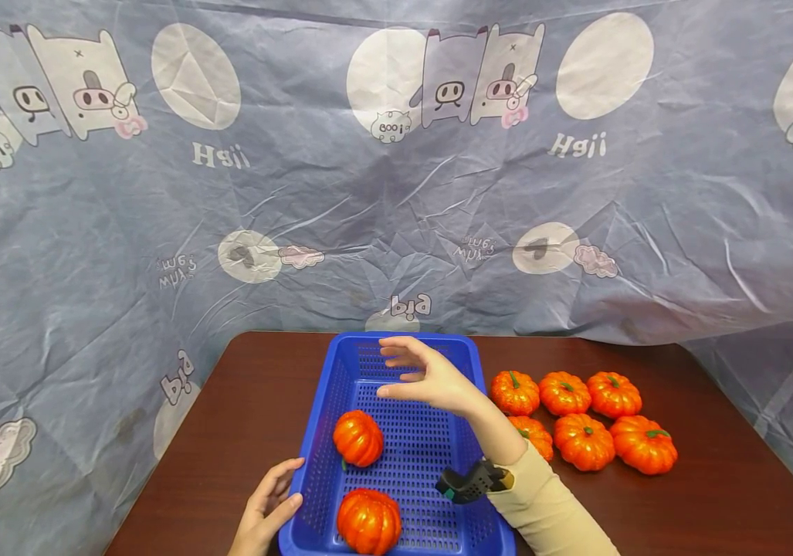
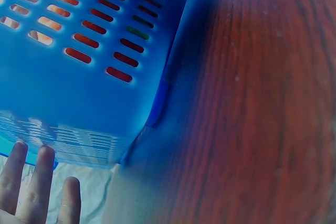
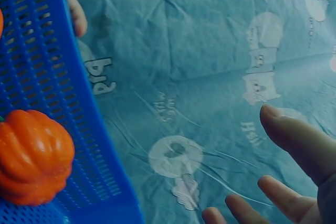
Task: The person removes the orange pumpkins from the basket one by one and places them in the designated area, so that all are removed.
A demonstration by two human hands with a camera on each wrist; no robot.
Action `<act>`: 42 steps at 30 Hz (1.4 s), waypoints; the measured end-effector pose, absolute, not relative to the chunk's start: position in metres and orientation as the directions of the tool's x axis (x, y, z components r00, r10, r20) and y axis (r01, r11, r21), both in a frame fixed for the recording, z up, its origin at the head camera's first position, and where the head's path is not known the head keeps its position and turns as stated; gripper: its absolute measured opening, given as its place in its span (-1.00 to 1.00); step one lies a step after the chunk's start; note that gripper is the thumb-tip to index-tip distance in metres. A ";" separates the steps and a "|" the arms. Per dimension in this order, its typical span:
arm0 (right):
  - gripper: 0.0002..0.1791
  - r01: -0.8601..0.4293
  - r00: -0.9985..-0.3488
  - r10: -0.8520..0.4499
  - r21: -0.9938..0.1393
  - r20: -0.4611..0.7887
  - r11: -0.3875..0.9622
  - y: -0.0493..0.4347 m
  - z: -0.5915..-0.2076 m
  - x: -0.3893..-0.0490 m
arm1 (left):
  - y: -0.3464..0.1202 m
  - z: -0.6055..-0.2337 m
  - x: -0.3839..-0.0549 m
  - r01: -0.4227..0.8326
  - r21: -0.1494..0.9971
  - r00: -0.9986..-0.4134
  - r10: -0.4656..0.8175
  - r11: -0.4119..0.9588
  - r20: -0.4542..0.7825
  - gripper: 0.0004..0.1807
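Observation:
A blue plastic basket (image 1: 438, 432) with slotted sides and bottom stands on the table. Two small orange pumpkins lie inside it: one pumpkin (image 1: 358, 439) at the left side and another pumpkin (image 1: 369, 521) near the front. At the basket's left rim is my left hand (image 1: 267, 506), thumb and fingertips against or very close to the edge; the left wrist view has its fingers (image 2: 39, 187) extended beside the basket wall. Over the basket's far half hovers my right hand (image 1: 431, 380), fingers spread and loosely bent, holding nothing. A pumpkin (image 3: 34, 156) in the basket also appears in the right wrist view.
Several more orange pumpkins (image 1: 584, 442) sit in two rows on the brown table (image 1: 257, 401), right of the basket, one partly hidden by my right forearm. A grey-blue printed cloth (image 1: 382, 201) hangs behind the table. My right wrist wears a black strap (image 1: 469, 484).

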State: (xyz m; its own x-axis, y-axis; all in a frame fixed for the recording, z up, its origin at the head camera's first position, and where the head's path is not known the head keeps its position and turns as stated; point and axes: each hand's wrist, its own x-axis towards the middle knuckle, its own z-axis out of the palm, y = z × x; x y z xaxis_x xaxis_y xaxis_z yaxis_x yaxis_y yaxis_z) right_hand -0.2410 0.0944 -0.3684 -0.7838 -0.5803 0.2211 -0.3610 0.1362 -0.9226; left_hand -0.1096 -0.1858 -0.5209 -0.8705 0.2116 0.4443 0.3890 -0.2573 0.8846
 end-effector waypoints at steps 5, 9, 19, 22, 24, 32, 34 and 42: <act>-0.29 -0.354 -0.777 -0.600 -0.921 0.192 0.164 0.085 -0.375 -0.243 | -0.186 -0.521 -0.110 0.401 0.881 -0.865 0.212 -0.252 0.454 -0.50; -0.28 -0.349 -0.765 -0.620 -0.922 0.176 0.168 0.078 -0.382 -0.243 | -0.186 -0.521 -0.110 0.414 0.875 -0.858 0.212 -0.252 0.467 -0.50; -0.33 -0.334 -0.758 -0.641 -0.917 0.123 0.219 0.064 -0.400 -0.245 | -0.186 -0.520 -0.110 0.409 0.867 -0.848 0.231 -0.285 0.476 -0.50; -0.34 -0.342 -0.754 -0.646 -0.911 0.120 0.230 0.061 -0.406 -0.245 | -0.186 -0.521 -0.111 0.416 0.861 -0.839 0.242 -0.293 0.487 -0.50; -0.35 -0.341 -0.751 -0.651 -0.911 0.114 0.234 0.060 -0.410 -0.245 | -0.187 -0.521 -0.111 0.415 0.860 -0.836 0.248 -0.297 0.489 -0.50; -0.39 -0.316 -0.754 -0.651 -0.918 0.089 0.241 0.053 -0.422 -0.245 | -0.186 -0.520 -0.110 0.405 0.869 -0.848 0.238 -0.285 0.473 -0.51; -0.40 -0.311 -0.752 -0.654 -0.920 0.083 0.241 0.052 -0.427 -0.246 | -0.186 -0.520 -0.110 0.397 0.877 -0.859 0.226 -0.271 0.459 -0.51; -0.35 -0.293 -0.753 -0.657 -0.911 0.033 0.290 0.044 -0.438 -0.244 | -0.185 -0.520 -0.109 0.390 0.878 -0.862 0.226 -0.276 0.454 -0.51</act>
State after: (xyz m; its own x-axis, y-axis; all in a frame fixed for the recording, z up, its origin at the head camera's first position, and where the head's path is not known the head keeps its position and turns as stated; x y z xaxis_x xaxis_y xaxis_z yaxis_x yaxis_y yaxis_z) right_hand -0.2436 0.0437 -0.4376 -0.7531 -0.6571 0.0330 -0.2931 0.2902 -0.9110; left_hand -0.1095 -0.1854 -0.5200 -0.8620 0.2257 0.4539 0.3902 -0.2763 0.8783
